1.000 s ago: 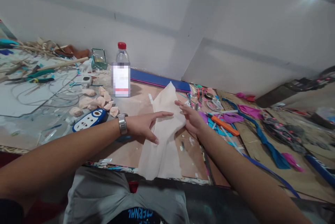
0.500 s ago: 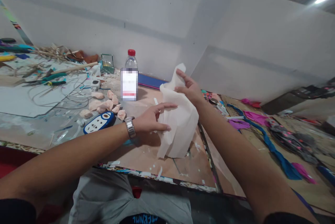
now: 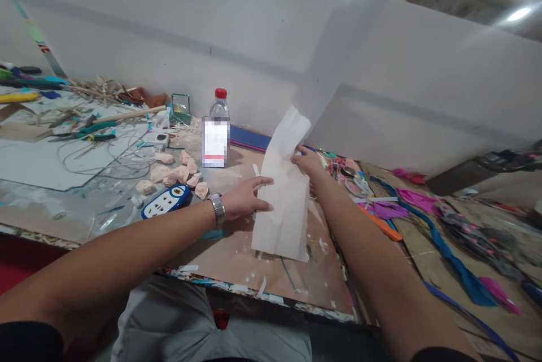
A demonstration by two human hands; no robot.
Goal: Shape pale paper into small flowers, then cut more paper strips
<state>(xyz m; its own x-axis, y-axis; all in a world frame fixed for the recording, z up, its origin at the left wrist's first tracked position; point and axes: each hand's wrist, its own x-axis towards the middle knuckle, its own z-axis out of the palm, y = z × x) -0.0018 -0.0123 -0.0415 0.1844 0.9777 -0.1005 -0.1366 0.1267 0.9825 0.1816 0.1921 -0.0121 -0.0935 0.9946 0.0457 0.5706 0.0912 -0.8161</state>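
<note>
A thin white paper-like sheet (image 3: 282, 204) stands tilted above the brown board (image 3: 237, 263), creased lengthwise, its top end bending to the right. On its left edge, my left hand (image 3: 245, 199) holds it with thumb and forefinger in front and the other fingers partly hidden. Higher up, my right hand (image 3: 310, 165) grips the right edge, its fingertips partly behind the sheet. Left of the sheet, a phone (image 3: 215, 144) with a blurred screen leans on a clear bottle (image 3: 220, 107) with a red cap.
A blue-and-white power socket (image 3: 167, 201) lies beside several pale pink lumps (image 3: 169, 173). Green-handled pliers (image 3: 95, 131), a cable and wood scraps cover the left side. At right are an orange cutter-like tool (image 3: 381, 223), a blue strip (image 3: 440, 238) and pink fabric scraps (image 3: 417, 198).
The sheet has gone from crumpled and bunched to straighter and narrower. My right hand has moved down from its top to its right edge. An orange tool now shows at right.
</note>
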